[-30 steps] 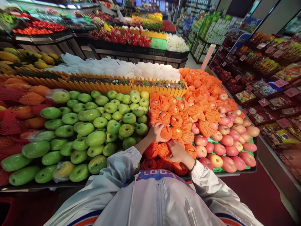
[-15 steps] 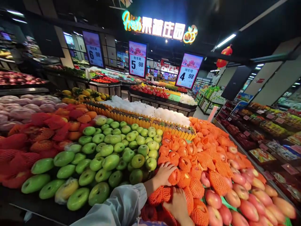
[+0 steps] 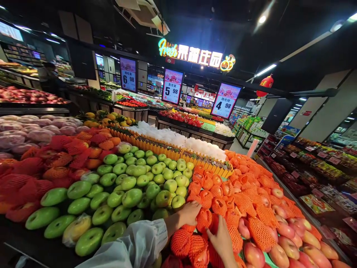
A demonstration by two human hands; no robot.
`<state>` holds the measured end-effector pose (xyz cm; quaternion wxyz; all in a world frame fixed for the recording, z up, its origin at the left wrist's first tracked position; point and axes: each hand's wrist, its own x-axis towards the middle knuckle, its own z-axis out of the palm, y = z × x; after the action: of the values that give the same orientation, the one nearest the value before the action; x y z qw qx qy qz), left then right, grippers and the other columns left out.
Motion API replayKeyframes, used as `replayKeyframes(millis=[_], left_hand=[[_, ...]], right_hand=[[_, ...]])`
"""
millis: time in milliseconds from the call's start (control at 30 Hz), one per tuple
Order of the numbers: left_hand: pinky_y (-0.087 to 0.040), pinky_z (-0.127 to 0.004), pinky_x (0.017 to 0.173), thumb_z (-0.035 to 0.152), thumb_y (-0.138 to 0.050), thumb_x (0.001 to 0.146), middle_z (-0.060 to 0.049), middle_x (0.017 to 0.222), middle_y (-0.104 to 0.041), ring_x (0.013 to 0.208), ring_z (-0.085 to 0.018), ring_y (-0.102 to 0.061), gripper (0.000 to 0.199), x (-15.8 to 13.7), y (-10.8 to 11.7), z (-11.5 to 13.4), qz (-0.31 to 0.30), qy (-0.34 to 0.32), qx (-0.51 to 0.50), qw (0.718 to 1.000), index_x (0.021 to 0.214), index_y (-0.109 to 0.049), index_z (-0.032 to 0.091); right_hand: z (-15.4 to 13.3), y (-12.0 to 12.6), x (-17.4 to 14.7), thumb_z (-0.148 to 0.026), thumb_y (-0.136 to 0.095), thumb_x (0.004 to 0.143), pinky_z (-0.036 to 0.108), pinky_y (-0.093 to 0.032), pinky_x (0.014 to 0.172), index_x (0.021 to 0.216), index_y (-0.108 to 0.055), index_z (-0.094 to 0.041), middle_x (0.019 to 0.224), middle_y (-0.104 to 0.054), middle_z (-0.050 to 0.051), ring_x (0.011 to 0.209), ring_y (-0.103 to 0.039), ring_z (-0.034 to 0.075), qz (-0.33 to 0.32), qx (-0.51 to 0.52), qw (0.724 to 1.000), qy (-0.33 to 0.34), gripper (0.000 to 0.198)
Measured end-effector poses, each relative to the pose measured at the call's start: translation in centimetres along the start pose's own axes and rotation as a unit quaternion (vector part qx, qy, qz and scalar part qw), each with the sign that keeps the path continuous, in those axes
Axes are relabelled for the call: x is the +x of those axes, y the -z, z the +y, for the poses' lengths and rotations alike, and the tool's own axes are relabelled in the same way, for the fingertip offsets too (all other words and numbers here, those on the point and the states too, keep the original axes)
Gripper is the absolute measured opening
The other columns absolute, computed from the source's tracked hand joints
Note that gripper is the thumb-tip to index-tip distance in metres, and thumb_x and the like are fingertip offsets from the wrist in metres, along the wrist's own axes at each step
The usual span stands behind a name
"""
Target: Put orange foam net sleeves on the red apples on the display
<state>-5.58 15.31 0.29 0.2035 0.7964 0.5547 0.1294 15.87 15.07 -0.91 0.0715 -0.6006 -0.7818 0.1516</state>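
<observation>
My left hand [image 3: 190, 213] reaches in from a pale grey-blue sleeve [image 3: 139, 242], its fingers curled down against a round fruit in an orange foam net [image 3: 204, 220], which looks like an apple. Its fingertips are partly hidden. To the right, my right hand [image 3: 222, 241] has its thumb and fingers apart over the netted fruit. More netted fruits [image 3: 180, 242] lie just below and between the two hands. Green apples [image 3: 132, 197] fill the display to the left of the hands. Bare red apples [image 3: 253, 254] lie to the right.
Red-netted fruit [image 3: 60, 160] and pale wrapped fruit [image 3: 39, 130] are heaped at the far left. An orange picket divider [image 3: 156, 144] crosses behind the apples, with white-wrapped produce [image 3: 173, 134] beyond. Price screens [image 3: 172, 86] hang above. Packaged goods [image 3: 318, 203] line the right.
My right hand has shifted up and right, its thumb and fingers spreading over the netted fruit. My left hand has slid slightly left. The camera view has tilted up somewhat.
</observation>
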Motion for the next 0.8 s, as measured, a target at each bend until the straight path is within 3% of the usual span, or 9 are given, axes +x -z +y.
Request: replayKeyframes(millis=[100, 233, 367, 533, 700, 800], left_hand=[[-0.046, -0.057, 0.110, 0.027, -0.076, 0.072, -0.027, 0.142, -0.057, 0.134, -0.046, -0.054, 0.068, -1.6, -1.2, 1.4, -0.011, 0.084, 0.069, 0.994, 0.135, -0.058, 0.010], [-0.050, -0.053, 0.104, 0.028, -0.084, 0.064, -0.023, 0.145, -0.057, 0.133, -0.042, -0.055, 0.079, -3.3, -1.6, 1.5, -0.045, 0.138, 0.115, 0.983, 0.137, -0.056, 0.017], [-0.052, -0.049, 0.098, 0.032, -0.084, 0.068, -0.017, 0.132, -0.067, 0.124, -0.036, -0.061, 0.066, -3.0, -1.4, 1.1, -0.015, 0.147, 0.096, 0.984, 0.128, -0.059, 0.022], [-0.051, -0.053, 0.093, 0.023, -0.093, 0.052, -0.023, 0.123, -0.067, 0.121, -0.046, -0.059, 0.079, -1.0, -2.9, 1.8, 0.020, 0.181, 0.058, 0.981, 0.123, -0.060, 0.015], [-0.045, -0.055, 0.094, 0.035, -0.084, 0.073, -0.023, 0.114, -0.065, 0.115, -0.046, -0.060, 0.055, -0.9, -4.9, 2.4, 0.091, 0.225, -0.004, 0.970, 0.117, -0.059, 0.015], [-0.044, -0.052, 0.094, 0.028, -0.087, 0.068, -0.023, 0.118, -0.064, 0.115, -0.045, -0.058, 0.062, -1.7, -4.9, 2.1, 0.100, 0.217, 0.001, 0.971, 0.121, -0.057, 0.015]], right_hand=[[-0.2, -0.4, 1.9, -0.053, -0.064, 0.061, 0.042, -0.032, 0.130, 0.161, -0.030, -0.035, 0.165, -0.044, 0.011, 0.156, -0.036, 0.031, -0.035, 0.015, 0.998, 0.041, 0.107], [-0.4, -0.9, 3.1, -0.052, -0.071, 0.060, 0.043, -0.038, 0.125, 0.163, -0.029, -0.032, 0.163, -0.047, 0.017, 0.153, -0.042, 0.032, -0.069, 0.035, 0.994, 0.074, 0.113], [-1.4, -0.4, 3.2, -0.049, -0.075, 0.065, 0.046, -0.048, 0.117, 0.162, -0.030, -0.032, 0.161, -0.049, 0.018, 0.148, -0.050, 0.035, -0.065, -0.029, 0.995, 0.066, 0.108], [-2.9, 0.7, 2.5, -0.038, -0.078, 0.071, 0.044, -0.052, 0.110, 0.153, -0.044, -0.018, 0.147, -0.060, 0.025, 0.137, -0.060, 0.040, -0.032, -0.058, 0.995, 0.069, 0.091], [-2.5, 1.1, 1.5, -0.035, -0.083, 0.072, 0.036, -0.050, 0.108, 0.143, -0.047, -0.008, 0.141, -0.061, 0.027, 0.130, -0.063, 0.038, 0.015, -0.017, 0.994, 0.103, 0.084], [-1.7, 1.4, 1.1, -0.030, -0.082, 0.074, 0.033, -0.046, 0.112, 0.144, -0.044, -0.007, 0.144, -0.059, 0.025, 0.132, -0.061, 0.034, 0.013, 0.029, 0.991, 0.128, 0.083]])
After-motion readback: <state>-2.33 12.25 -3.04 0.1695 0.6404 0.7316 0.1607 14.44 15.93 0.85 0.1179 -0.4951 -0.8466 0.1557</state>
